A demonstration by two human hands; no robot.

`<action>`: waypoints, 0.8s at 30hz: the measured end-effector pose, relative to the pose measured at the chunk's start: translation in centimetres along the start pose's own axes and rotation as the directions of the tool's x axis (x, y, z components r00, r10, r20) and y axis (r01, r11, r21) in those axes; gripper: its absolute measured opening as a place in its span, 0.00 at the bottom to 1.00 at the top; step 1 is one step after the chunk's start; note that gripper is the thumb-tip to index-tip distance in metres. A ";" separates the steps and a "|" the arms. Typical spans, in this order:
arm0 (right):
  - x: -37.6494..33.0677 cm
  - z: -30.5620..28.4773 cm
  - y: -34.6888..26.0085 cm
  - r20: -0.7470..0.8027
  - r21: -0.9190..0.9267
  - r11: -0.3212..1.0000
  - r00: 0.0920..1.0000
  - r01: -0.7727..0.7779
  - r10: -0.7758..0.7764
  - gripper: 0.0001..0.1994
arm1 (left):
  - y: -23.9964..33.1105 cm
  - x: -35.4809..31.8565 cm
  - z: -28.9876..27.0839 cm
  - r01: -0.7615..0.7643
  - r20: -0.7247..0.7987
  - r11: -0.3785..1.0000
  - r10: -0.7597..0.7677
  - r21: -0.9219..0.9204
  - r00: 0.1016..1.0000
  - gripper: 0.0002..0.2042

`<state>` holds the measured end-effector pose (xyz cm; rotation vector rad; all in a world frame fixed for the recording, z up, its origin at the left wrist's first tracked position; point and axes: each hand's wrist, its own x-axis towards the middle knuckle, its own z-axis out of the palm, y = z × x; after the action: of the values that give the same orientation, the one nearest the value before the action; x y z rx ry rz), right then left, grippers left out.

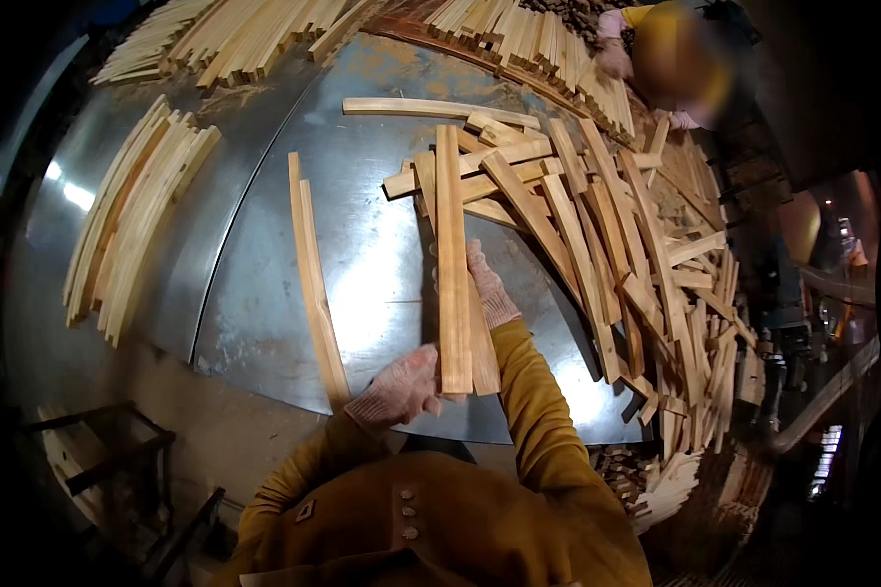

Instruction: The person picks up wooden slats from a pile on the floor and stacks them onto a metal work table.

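Big shiny metal counter (264,293), covered with wood. Messy heap of sticks (617,245) on the right side. Neat stack (132,220) far left. Two long sticks (315,284) lying in the middle. Small bundle of sticks (452,264) held upright-ish between gloved hands: left hand (401,389) curled round the near end, right hand (487,286) pressed flat along its side.
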<state>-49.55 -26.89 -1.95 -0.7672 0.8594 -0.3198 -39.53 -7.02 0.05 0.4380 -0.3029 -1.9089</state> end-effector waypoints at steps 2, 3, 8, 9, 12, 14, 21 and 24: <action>-1.5 1.6 -0.2 -0.171 0.051 0.996 0.982 -0.074 0.082 0.29 | -0.4 0.4 0.7 0.087 -0.187 0.969 -0.043 0.232 0.981 0.33; -2.8 1.7 -0.2 -0.149 -0.189 0.981 0.987 0.035 -0.064 0.29 | -0.2 0.8 1.0 0.207 -0.291 0.909 -0.101 0.362 0.951 0.32; -5.4 -3.2 2.7 0.224 0.371 0.920 0.974 -0.129 0.046 0.25 | -4.2 3.1 2.5 -0.206 -0.466 0.967 0.252 0.148 0.848 0.22; -6.2 -4.9 4.1 0.371 0.414 0.889 0.928 -0.197 0.033 0.25 | -4.5 2.7 1.8 -0.289 -0.384 0.956 0.248 -0.052 0.889 0.19; -11.5 -7.5 5.2 0.388 0.472 0.838 0.918 -0.273 0.081 0.24 | -5.6 0.9 2.0 -0.237 -0.645 0.957 0.287 0.166 0.708 0.16; -13.4 -8.6 5.3 0.293 0.375 0.900 0.949 -0.225 0.115 0.24 | -5.8 0.9 1.5 -0.257 -0.797 0.966 0.182 0.034 0.576 0.15; -12.1 -10.7 4.3 0.094 -0.038 0.990 0.987 0.135 -0.131 0.24 | -7.1 0.6 -0.9 -0.234 -0.784 0.968 0.080 -0.085 0.615 0.18; -11.2 -9.8 3.3 -0.021 -0.611 0.744 0.934 0.270 -0.356 0.29 | -7.7 1.0 -0.5 -0.296 -0.798 0.953 0.128 -0.065 0.589 0.19</action>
<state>-64.36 -23.24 -2.07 -1.5168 0.9722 -0.4076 -46.07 -5.13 -3.69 1.0162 0.4113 -1.3143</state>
